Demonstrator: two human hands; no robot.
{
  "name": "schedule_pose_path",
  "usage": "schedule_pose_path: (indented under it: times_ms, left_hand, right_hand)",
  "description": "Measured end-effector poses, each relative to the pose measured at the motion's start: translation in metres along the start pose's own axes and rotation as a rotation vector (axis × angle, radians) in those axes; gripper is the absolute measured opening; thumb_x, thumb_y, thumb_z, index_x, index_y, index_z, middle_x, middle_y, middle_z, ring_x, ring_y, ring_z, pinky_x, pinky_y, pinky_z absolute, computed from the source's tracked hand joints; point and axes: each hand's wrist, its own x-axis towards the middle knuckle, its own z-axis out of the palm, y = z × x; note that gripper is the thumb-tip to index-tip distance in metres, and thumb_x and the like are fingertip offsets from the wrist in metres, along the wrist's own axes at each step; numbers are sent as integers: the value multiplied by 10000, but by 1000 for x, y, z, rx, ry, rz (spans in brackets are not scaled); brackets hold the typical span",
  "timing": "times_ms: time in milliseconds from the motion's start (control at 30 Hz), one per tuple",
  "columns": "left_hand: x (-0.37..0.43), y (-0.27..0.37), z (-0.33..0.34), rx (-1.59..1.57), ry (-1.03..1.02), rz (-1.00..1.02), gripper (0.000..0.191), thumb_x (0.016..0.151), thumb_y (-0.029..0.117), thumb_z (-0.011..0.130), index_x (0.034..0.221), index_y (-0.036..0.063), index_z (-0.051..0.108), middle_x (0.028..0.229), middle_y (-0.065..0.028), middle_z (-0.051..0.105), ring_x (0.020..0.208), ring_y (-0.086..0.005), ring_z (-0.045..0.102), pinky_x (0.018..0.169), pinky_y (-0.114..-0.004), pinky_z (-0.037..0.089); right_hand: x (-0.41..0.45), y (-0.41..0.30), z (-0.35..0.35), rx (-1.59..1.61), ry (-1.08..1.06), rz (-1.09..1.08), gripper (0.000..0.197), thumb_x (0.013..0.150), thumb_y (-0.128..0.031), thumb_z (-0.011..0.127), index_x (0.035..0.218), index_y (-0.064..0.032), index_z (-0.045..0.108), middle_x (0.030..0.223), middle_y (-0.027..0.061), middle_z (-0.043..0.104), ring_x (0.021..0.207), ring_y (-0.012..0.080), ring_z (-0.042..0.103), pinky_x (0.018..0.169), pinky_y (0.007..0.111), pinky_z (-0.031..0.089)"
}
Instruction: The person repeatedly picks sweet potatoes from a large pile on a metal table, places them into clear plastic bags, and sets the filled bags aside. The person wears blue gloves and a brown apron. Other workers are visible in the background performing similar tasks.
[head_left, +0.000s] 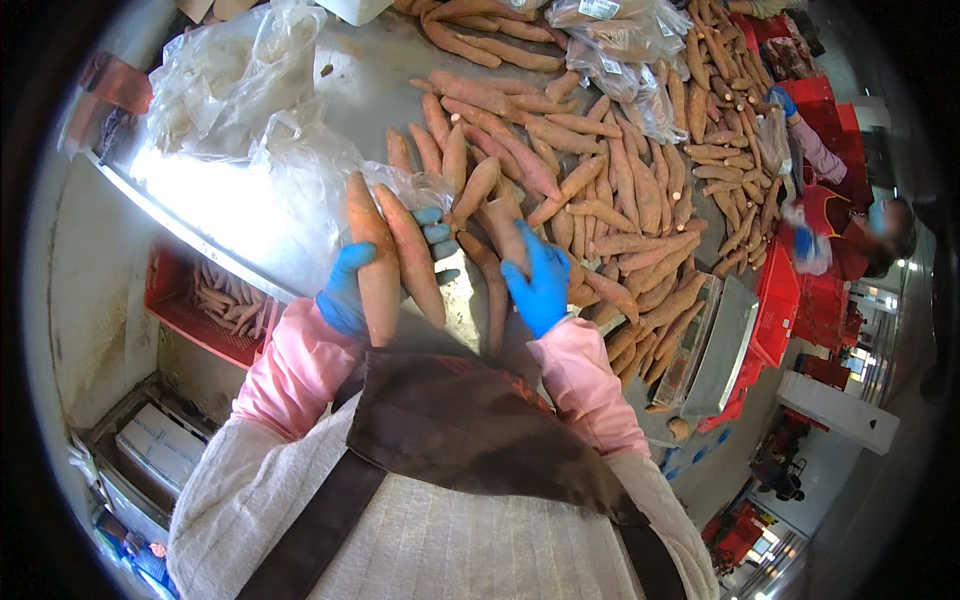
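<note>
Two long sweet potatoes lie side by side in my left hand (349, 289), which wears a blue glove. The left sweet potato (373, 259) is under my thumb, and the second sweet potato (411, 255) rests against my fingers. My right hand (541, 281), also in a blue glove, grips another sweet potato (504, 232) above the table near the pile's edge. A slim, curved sweet potato (487, 285) lies between my hands. Just beyond them spreads a large pile of sweet potatoes (585, 180).
Crumpled clear plastic bags (232, 97) cover the metal table's (360, 82) left side. Bagged sweet potatoes (622, 45) sit at the back. A weighing scale (709, 345) stands at right. A red crate (202, 300) is below left. Across the table, a person (832, 225) wears blue gloves.
</note>
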Motion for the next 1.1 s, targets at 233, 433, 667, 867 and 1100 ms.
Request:
schedule_pose_path:
  times_ms: [233, 433, 667, 867, 1100]
  left_hand:
    - [3, -23, -2, -7, -170, -2, 842, 744, 508, 582, 1381, 15, 338, 1331, -186, 460, 1236, -300, 441, 1072, -392, 325]
    - [9, 4, -47, -708, 228, 119, 476, 959, 292, 414, 1249, -85, 387, 1176, -222, 507, 924, -242, 578, 935, -256, 437]
    - [-5, 39, -55, -671, -102, 180, 393, 969, 196, 427, 1211, -114, 416, 1132, -248, 515, 792, -254, 630, 816, -268, 514]
    - [5, 45, -19, -1374, -470, -227, 379, 942, 148, 471, 1229, -95, 426, 1128, -248, 515, 776, -271, 640, 735, -302, 555]
    - [46, 21, 2, -2259, -531, -995, 348, 955, 94, 418, 1258, -77, 431, 1090, -224, 560, 833, -271, 646, 731, -303, 571]
  right_hand:
    - [20, -50, 6, 24, -185, -141, 458, 897, -312, 561, 1276, -58, 516, 980, 237, 628, 889, 390, 615, 757, 423, 496]
    - [84, -43, -26, 560, -79, 227, 341, 910, -180, 569, 1215, -30, 583, 1032, 54, 618, 899, 102, 552, 786, 238, 460]
    - [149, -44, 39, -528, -220, -75, 792, 772, -436, 664, 1386, -28, 374, 1184, 257, 563, 1089, 400, 511, 977, 450, 391]
    - [152, -17, 22, 797, -303, 123, 577, 839, -115, 534, 1382, 5, 379, 1279, 170, 528, 1158, 267, 518, 987, 351, 415]
    - [122, -45, -14, 1325, -460, 241, 578, 858, -169, 501, 1378, 35, 355, 1208, 181, 561, 1099, 279, 547, 980, 377, 419]
